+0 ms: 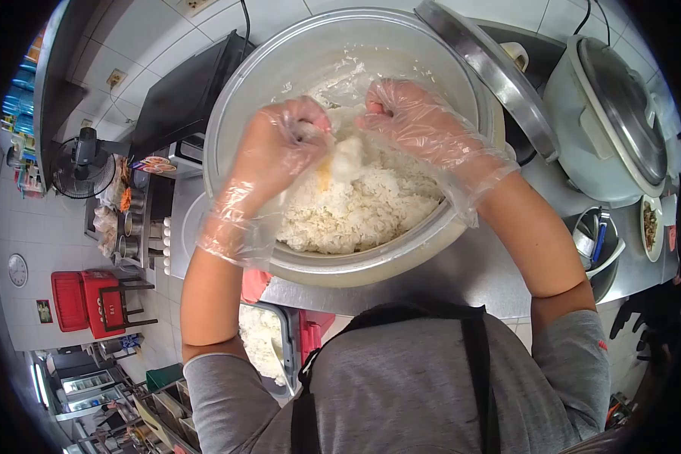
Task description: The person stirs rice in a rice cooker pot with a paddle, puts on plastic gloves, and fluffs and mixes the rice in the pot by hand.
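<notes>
Cooked white rice [356, 212] fills the lower part of a large round metal pot [401, 261]. Over the rice, both hands wear clear plastic gloves. My left hand [291, 140] is closed, fingers curled around the top of a thin clear plastic bag [344, 155]. Opposite it, my right hand [401, 110] has its fingers bent and pinched on the other side of the same bag. Whitish content and a yellowish patch show through the bag, which hangs between the hands.
A metal lid [499, 76] leans at the pot's right rim. Farther right stands a lidded cooker [598, 121], with a container of utensils [598, 242] below it. A bin of rice [261, 340] sits below the counter. Eggs [166, 246] lie left of the pot.
</notes>
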Demonstrator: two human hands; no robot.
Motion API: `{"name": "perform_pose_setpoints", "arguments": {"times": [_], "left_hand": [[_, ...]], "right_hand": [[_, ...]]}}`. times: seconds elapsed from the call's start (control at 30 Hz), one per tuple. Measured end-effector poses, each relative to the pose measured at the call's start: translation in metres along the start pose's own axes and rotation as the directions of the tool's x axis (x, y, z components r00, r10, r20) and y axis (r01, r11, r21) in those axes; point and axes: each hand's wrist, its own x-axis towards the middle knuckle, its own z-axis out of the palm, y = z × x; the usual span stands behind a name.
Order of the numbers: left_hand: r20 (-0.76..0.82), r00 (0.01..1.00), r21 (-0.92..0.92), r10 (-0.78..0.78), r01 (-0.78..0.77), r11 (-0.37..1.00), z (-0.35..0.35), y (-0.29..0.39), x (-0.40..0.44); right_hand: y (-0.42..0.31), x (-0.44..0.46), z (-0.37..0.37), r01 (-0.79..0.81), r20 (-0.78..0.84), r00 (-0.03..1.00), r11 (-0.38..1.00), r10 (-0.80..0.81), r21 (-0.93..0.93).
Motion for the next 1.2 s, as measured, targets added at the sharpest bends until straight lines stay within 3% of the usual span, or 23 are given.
{"name": "perform_pose_setpoints", "arguments": {"times": [0.03,0.1,0.13,0.23,0.33,0.43,0.57,0.73,0.83,0.9,0.97,1.0,1.07,1.2], "left_hand": [[-0.054,0.997,-0.032,-0.048,0.046,0.998,-0.002,0.004,-0.001],[0.003,0.997,0.047,-0.080,0.080,0.996,-0.010,0.009,-0.001],[0.030,0.995,0.086,-0.097,0.094,0.992,-0.012,0.010,-0.002],[0.185,0.972,0.118,0.142,-0.166,0.979,-0.009,0.003,-0.003],[0.326,0.929,0.401,0.175,-0.304,0.864,-0.005,0.012,-0.007],[0.184,0.982,0.124,0.052,-0.075,0.989,-0.011,-0.005,0.001],[-0.054,0.997,-0.081,-0.054,0.050,0.995,-0.017,0.003,0.007],[-0.218,0.975,-0.271,-0.040,-0.021,0.962,-0.012,0.007,0.019],[-0.295,0.955,-0.458,0.041,-0.178,0.871,-0.012,0.017,0.024],[-0.171,0.985,-0.441,-0.004,-0.073,0.895,-0.012,0.020,0.024],[-0.113,0.993,-0.414,-0.020,-0.028,0.910,-0.011,0.007,0.030],[-0.155,0.987,-0.442,-0.043,-0.031,0.896,-0.012,0.006,0.030],[-0.232,0.969,-0.496,-0.088,-0.041,0.867,-0.016,0.004,0.031],[-0.226,0.964,-0.569,-0.137,-0.017,0.822,-0.016,-0.006,0.023]], "right_hand": [[0.002,0.001,0.002,-0.056,0.025,0.998,0.986,0.053,0.158],[0.008,0.003,0.006,-0.172,0.100,0.985,0.876,0.142,0.451],[0.008,0.003,0.004,-0.159,0.140,0.985,0.847,0.101,0.508],[0.006,0.000,-0.011,-0.142,0.218,0.976,0.735,-0.009,0.663],[0.005,-0.005,-0.016,-0.132,0.232,0.969,0.611,-0.087,0.780],[0.007,-0.003,-0.017,-0.094,0.227,0.960,0.573,-0.166,0.814],[-0.004,-0.006,-0.020,-0.090,0.237,0.954,0.583,-0.181,0.807],[-0.009,-0.007,-0.020,-0.137,0.312,0.923,0.569,-0.224,0.811],[-0.006,-0.009,-0.020,-0.132,0.359,0.891,0.597,-0.279,0.792],[-0.016,-0.019,-0.023,-0.101,0.355,0.894,0.650,-0.273,0.753],[-0.006,-0.012,-0.022,-0.186,0.396,0.879,0.573,-0.267,0.798],[-0.001,-0.008,-0.021,-0.226,0.415,0.870,0.532,-0.265,0.816],[0.005,-0.003,-0.017,-0.161,0.319,0.911,0.486,-0.262,0.859],[-0.004,-0.007,-0.024,-0.098,0.275,0.904,0.466,-0.329,0.879]]}}
